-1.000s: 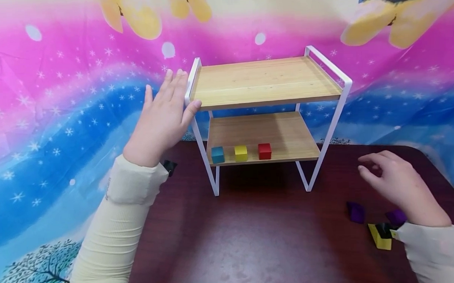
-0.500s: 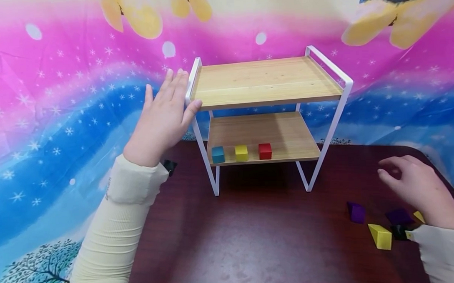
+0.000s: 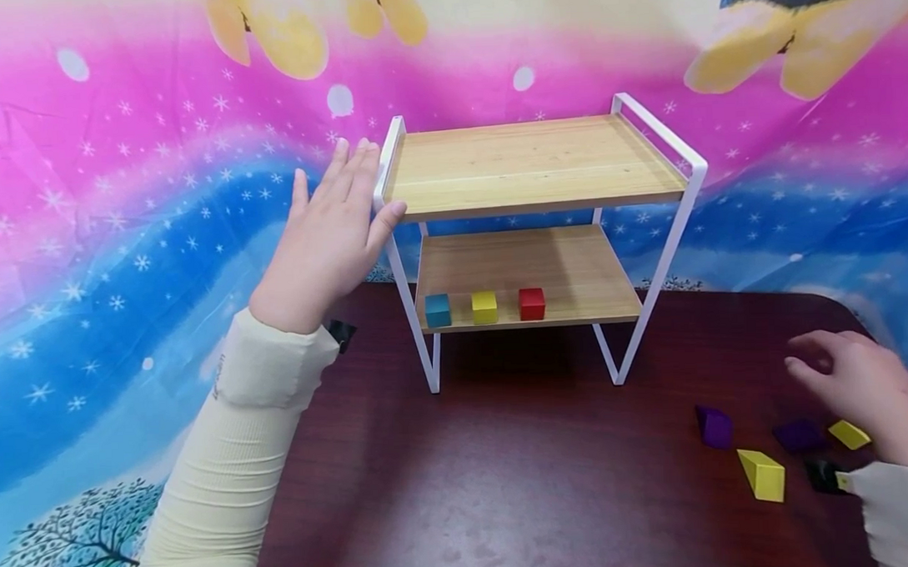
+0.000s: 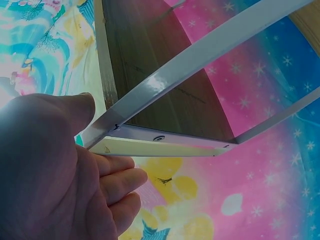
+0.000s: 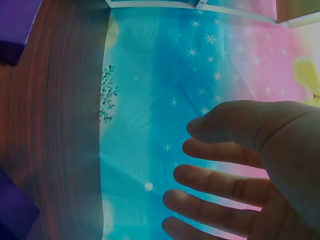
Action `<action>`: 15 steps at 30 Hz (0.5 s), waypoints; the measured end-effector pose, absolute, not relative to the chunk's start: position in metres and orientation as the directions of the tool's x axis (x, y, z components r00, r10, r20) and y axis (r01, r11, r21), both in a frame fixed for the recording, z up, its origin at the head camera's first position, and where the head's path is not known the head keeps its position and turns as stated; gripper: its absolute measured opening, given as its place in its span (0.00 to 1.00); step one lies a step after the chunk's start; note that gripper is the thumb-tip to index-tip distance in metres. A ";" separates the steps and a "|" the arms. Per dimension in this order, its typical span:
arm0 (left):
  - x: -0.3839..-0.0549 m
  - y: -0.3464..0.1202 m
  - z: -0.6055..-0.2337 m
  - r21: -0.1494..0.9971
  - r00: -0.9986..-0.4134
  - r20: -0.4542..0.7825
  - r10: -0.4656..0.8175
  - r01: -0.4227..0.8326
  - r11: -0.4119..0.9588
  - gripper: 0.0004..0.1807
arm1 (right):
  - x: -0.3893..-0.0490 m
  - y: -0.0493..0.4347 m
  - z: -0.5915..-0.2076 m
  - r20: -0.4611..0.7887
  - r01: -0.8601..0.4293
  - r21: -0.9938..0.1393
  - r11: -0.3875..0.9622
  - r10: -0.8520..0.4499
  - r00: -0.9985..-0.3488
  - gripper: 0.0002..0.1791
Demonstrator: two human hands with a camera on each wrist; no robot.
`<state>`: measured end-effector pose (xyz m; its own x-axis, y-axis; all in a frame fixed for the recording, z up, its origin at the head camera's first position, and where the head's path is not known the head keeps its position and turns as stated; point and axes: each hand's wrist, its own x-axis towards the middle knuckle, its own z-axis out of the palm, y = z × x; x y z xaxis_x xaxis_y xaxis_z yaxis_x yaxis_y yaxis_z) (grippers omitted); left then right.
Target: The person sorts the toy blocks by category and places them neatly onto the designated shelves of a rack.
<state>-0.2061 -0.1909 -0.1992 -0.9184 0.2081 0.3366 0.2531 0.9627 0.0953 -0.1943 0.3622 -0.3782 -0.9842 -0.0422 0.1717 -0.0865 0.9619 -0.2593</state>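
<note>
My left hand [image 3: 321, 238] lies with straight fingers against the white left side frame of a two-tier wooden shelf [image 3: 532, 168]. Its thumb touches the front corner of the top board; the left wrist view shows that metal corner [image 4: 97, 131] between thumb and fingers. On the lower board stand a blue cube [image 3: 437, 311], a yellow cube [image 3: 484, 307] and a red cube [image 3: 532, 304], spaced in a row along the front edge. At the right, my right hand [image 3: 871, 390] hovers with loosely bent fingers and holds nothing, near the loose blocks.
Two purple blocks [image 3: 715, 427] and two yellow wedge-shaped blocks [image 3: 762, 475] lie on the dark table [image 3: 491, 474] at the right. Behind the shelf hangs a colourful printed cloth [image 3: 157, 160]. The shelf's white legs [image 3: 431, 363] stand on the table.
My right hand has moved right and toward me, away from the shelf, uncovering the yellow and purple blocks. The left hand and the cubes have stayed put.
</note>
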 end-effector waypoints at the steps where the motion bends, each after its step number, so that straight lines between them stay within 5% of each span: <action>1: -0.206 -0.191 -0.199 0.097 -0.918 0.338 0.206 0.252 0.963 0.42 | -0.194 0.363 -0.379 0.178 -0.084 -0.258 0.963 -0.038 -0.983 0.19; 15: -0.208 -0.190 -0.201 0.107 -0.918 0.342 0.200 0.250 0.962 0.42 | -0.186 0.389 -0.396 0.223 -0.059 -0.242 0.968 -0.003 -0.975 0.16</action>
